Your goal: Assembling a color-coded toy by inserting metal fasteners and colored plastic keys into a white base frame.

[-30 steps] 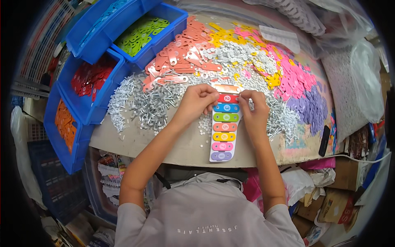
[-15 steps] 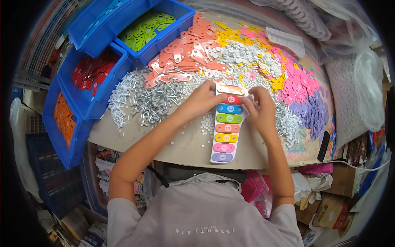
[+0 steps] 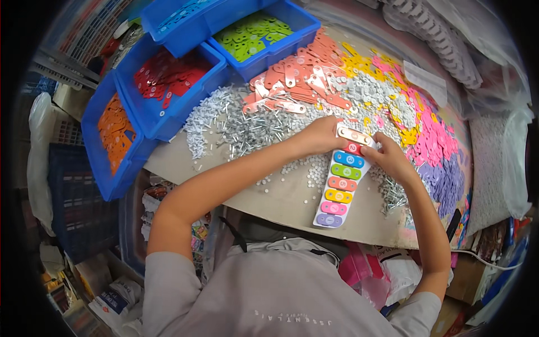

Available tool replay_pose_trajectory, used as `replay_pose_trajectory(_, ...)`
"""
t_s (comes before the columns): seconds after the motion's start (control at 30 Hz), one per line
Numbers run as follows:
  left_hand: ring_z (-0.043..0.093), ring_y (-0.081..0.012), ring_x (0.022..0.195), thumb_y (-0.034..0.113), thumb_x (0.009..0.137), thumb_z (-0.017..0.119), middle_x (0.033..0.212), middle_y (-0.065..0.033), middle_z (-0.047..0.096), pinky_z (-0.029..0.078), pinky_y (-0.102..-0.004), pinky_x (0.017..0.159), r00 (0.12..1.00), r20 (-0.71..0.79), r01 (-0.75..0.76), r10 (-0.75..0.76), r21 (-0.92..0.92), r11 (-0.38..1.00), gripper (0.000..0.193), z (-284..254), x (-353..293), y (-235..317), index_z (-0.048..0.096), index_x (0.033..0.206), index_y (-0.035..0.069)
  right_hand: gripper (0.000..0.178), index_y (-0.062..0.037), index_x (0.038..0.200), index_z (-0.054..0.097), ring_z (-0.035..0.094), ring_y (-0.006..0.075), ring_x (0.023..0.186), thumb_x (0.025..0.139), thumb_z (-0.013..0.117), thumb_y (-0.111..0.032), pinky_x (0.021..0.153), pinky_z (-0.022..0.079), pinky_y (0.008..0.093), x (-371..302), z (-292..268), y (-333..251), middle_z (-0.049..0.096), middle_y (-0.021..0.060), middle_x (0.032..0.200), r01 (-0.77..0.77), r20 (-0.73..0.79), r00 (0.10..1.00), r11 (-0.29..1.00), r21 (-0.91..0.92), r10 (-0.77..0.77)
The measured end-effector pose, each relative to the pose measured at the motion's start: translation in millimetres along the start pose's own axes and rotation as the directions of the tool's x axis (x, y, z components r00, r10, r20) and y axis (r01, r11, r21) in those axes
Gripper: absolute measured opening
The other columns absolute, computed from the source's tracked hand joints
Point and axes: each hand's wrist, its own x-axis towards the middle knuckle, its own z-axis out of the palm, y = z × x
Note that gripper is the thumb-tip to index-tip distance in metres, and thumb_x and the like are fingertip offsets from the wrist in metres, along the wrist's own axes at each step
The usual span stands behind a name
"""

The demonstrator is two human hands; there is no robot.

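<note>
A long white strip card [image 3: 324, 209] lies slanted above the table's near part. A column of coloured rounded tabs runs down it: pale orange, red, blue, green, coral, yellow, pink and purple, with small metal dots at their ends. My left hand [image 3: 323, 136] grips the upper left edge, its thumb beside the red tab [image 3: 353, 148]; its other fingers are partly hidden. From the right, my right hand [image 3: 391, 159] pinches the upper edge, with the thumb at the red tab's right end and the fingers bent behind.
Blue bins [image 3: 166, 124] at the left hold orange, red, green and blue pieces. Loose silver screws [image 3: 255, 126], white caps [image 3: 314, 175] and heaps of coral [image 3: 314, 70], yellow, pink [image 3: 432, 135] and purple tabs [image 3: 441, 182] cover the far table. Clear plastic bags hang at right.
The whole view has shifted, so table and bins appear farther right. The strip card leans more, its top to the right. My right fingers have closed in on its upper right edge.
</note>
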Motion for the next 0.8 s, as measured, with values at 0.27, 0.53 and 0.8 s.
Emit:
replay_pose_trajectory(0.27,0.057,-0.0114,0.064,0.024,0.091,0.075,0.074,-0.0033,0.063,0.047,-0.0283,0.062,0.971,-0.207,-0.076,0.118,0.2,0.977,0.027,-18,-37,-13,0.062,0.103,0.003,0.031,-0.0047,0.117,0.057,0.055,0.0079,0.059,0.096,0.071,-0.023,0.052,0.039,0.0265,-37,27,-5,0.062,0.0067,0.068,-0.055,-0.228,0.971,0.997,0.062,0.068)
replay_pose_trajectory(0.53,0.069,-0.0384,0.073,0.023,0.098,0.062,0.082,-0.0176,0.07,0.052,-0.0451,0.061,0.627,-0.567,0.111,0.534,0.744,0.659,0.016,-142,-112,-41,0.07,0.104,0.011,0.006,0.0003,0.094,0.064,0.051,0.0175,0.062,0.097,0.064,-0.005,0.057,0.041,0.034,-136,68,55,0.055,0.0079,0.072,0.055,-0.786,0.517,0.93,-0.364,-0.339)
replay_pose_trajectory(0.8,0.069,-0.0397,0.073,0.031,0.096,0.066,0.08,-0.0173,0.071,0.05,-0.0504,0.061,0.702,-0.51,0.393,0.498,0.859,0.327,0.021,-163,-91,-71,0.07,0.093,0.011,0.008,0.0019,0.1,0.064,0.057,0.0263,0.089,0.096,0.063,-0.004,0.083,0.047,0.0358,-173,69,102,0.06,0.0132,0.094,-0.155,-0.9,0.418,0.967,-0.202,-0.122)
